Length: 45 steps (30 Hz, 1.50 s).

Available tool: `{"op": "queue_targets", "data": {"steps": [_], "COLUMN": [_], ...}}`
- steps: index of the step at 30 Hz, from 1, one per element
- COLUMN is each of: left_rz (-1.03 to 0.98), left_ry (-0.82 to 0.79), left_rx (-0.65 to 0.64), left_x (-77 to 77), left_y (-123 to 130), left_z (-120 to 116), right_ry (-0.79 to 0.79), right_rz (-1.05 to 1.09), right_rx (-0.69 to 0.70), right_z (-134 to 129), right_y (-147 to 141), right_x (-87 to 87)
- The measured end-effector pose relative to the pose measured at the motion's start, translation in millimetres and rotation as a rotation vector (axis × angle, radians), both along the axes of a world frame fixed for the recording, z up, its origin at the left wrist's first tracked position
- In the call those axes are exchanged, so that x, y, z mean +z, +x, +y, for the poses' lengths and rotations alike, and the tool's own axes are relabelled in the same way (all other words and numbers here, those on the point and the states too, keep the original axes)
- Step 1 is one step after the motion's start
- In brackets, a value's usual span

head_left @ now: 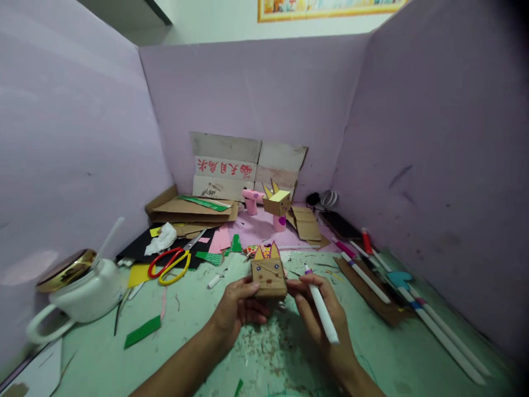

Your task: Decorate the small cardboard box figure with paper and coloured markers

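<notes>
My left hand (pixel 242 303) is closed on the left side of a small cardboard animal head (pixel 268 278). The head has two pointed yellow ears, drawn blue eyes and brown spots, and its face is turned up toward me. My right hand (pixel 322 309) grips a white marker (pixel 324 314) whose uncapped tip points up and away, while its fingertips reach the head's right side. Behind stands a second cardboard head (pixel 276 203) with yellow ears, joined to a pink paper body (pixel 251 201) with purple spots.
Red and yellow scissors (pixel 173 264), crumpled tissue (pixel 162 239) and paper scraps lie to the left, near a white mug (pixel 86 292) with a gold lid. Several markers (pixel 366 278) and a phone (pixel 341 225) lie right. Lilac panels (pixel 256 88) enclose three sides.
</notes>
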<state>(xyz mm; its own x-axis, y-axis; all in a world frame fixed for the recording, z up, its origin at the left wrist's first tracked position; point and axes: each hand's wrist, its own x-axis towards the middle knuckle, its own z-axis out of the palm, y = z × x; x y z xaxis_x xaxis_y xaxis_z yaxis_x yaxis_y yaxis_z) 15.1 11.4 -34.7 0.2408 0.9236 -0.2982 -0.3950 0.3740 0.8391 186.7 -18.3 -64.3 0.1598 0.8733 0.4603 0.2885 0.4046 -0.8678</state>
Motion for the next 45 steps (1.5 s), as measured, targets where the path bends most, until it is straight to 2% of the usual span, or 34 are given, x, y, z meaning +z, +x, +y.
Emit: {"op": "queue_targets", "data": {"steps": [6, 11, 15, 18, 21, 23, 33, 37, 40, 42, 45], "left_rz": [0.004, 0.011, 0.014, 0.023, 0.033, 0.039, 0.068, 0.114, 0.186, 0.269, 0.48], "left_ry": [0.029, 0.05, 0.069, 0.07, 0.064, 0.058, 0.067, 0.07, 0.109, 0.158, 0.243], "left_rx": [-0.019, -0.026, 0.002, 0.012, 0.01, 0.011, 0.004, -0.005, -0.015, 0.017, 0.192], "left_x": [-0.2, 0.0, -1.6, -3.2, -4.1, -4.1, -2.3, -3.9, -5.9, -5.0, 3.6], "left_y": [-1, -1, -1, -1, 0, -1, -3, -2, 1, 0, -12], "left_z": [-1, -1, -1, 0, 0, 0, 0, 1, 1, 0, 2], "right_ry": [-0.019, -0.051, -0.085, -0.093, -0.057, -0.031, -0.026, -0.012, -0.007, -0.025, -0.071], "right_rz": [-0.011, 0.183, 0.316, 0.404, 0.388, 0.374, 0.345, 0.18, 0.089, 0.052, 0.018], "right_rx": [0.017, 0.043, -0.015, -0.118, -0.23, -0.258, -0.243, -0.186, -0.193, -0.208, -0.216], "right_z": [2, 3, 2, -1, -2, -1, 1, -1, -1, -1, -2], "right_y": [3, 0, 0, 3, 5, 5, 4, 5, 10, 15, 23], "right_x": [1.4, 0.7, 5.6, 10.9, 14.6, 15.7, 15.6, 15.6, 12.6, 8.1, -0.9]}}
